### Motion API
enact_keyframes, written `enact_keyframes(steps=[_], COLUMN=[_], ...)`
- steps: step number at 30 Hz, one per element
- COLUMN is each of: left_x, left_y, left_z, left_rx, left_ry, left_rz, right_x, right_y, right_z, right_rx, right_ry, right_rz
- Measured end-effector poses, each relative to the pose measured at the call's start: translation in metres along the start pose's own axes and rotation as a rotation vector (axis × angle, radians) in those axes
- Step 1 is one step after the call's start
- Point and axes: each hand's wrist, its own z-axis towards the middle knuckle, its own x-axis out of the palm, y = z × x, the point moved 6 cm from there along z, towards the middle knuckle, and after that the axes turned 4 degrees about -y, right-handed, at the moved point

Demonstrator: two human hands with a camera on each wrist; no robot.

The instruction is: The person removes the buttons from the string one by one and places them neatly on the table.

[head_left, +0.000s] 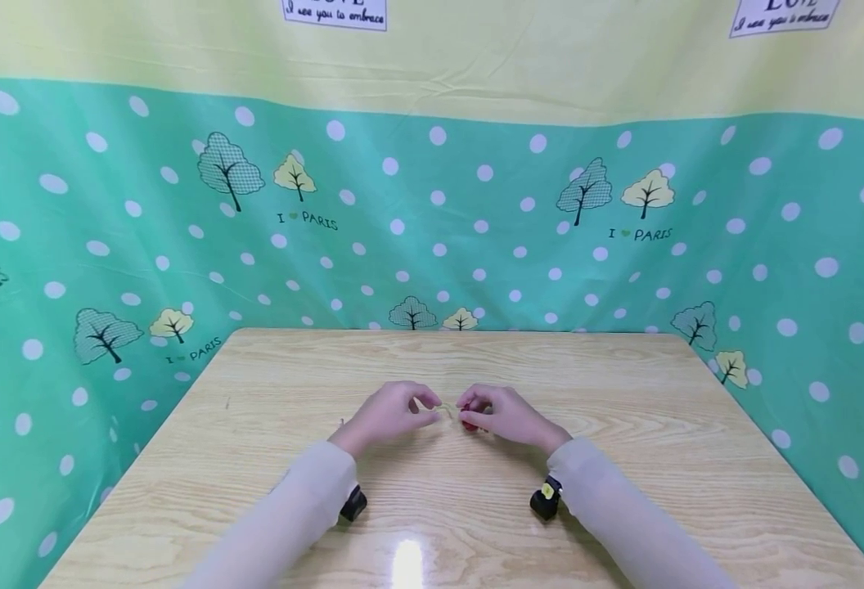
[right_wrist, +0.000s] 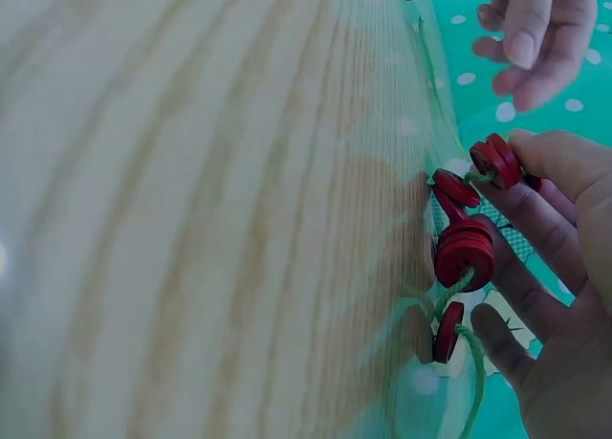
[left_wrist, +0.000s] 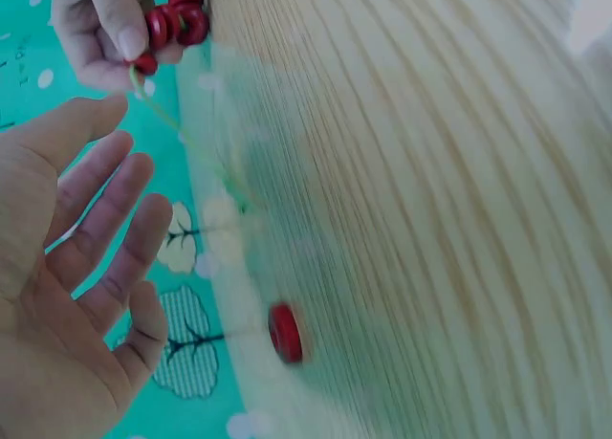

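Note:
My right hand (head_left: 506, 415) pinches red disc-shaped beads (right_wrist: 495, 162) between thumb and fingers. More red beads (right_wrist: 465, 255) are strung below them on a green string (right_wrist: 477, 382), close to the tabletop. A free length of the string (left_wrist: 172, 123) extends from the beads toward the left and hangs over the table. My left hand (left_wrist: 86, 257) is beside that length, its fingers loosely bent and apart, with nothing visible between them. On the table near the left hand stands a single red bead (left_wrist: 285, 334), slightly blurred.
The pale wood-grain table (head_left: 432, 507) reaches back to a green dotted curtain (head_left: 432, 221) behind it and at both sides. Black wrist cameras (head_left: 354, 504) are strapped beneath both sleeves.

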Motion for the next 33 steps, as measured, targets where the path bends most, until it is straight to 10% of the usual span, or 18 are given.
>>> enact_keyframes(steps=[33], left_x=[0.027], left_y=[-0.015], left_z=[0.019], left_rx=[-0.101], left_ry=[0.004], left_rz=[-0.207], right_x=[0.000], right_y=[0.004], right_z=[0.000], right_rx=[-0.060], right_ry=[-0.012], right_rz=[-0.032])
